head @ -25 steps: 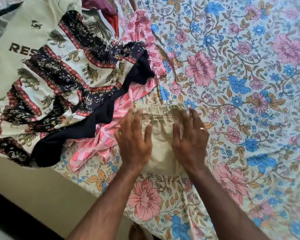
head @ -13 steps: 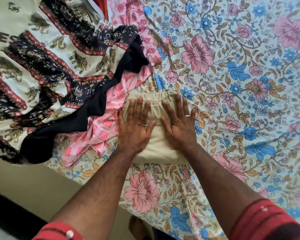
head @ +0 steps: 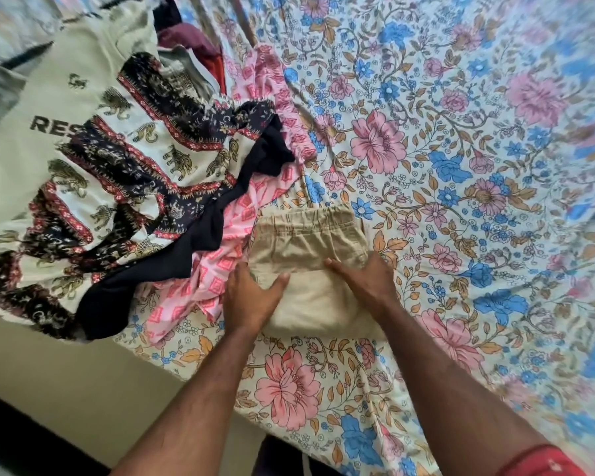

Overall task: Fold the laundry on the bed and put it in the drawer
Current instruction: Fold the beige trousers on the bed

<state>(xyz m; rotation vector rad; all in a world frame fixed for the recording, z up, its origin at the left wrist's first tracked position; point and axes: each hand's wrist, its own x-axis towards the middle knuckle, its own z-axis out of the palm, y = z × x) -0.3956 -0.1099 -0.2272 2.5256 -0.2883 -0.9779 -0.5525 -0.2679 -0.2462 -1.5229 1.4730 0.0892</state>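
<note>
Folded beige shorts [head: 310,235] with an elastic waistband lie on the floral bed sheet [head: 461,166] near the bed's front edge. My left hand [head: 251,297] holds the shorts' left edge, thumb on top and fingers tucked beneath. At the right edge my right hand [head: 368,280] grips the same way, its thumb pointing left across the fabric. Unfolded laundry is heaped to the left: an elephant-print cloth [head: 145,159], a pink patterned garment [head: 220,269], a navy garment [head: 186,262] and a pale green T-shirt [head: 49,108]. No drawer is in view.
A maroon garment [head: 189,39] lies at the back of the heap. The bed's cream side [head: 66,372] drops away at the lower left. Bare floral sheet stretches to the right of the shorts.
Both hands lay flat on top of the shorts, pressing them. They have since slid back and out to the side edges and taken hold of the folded shorts.
</note>
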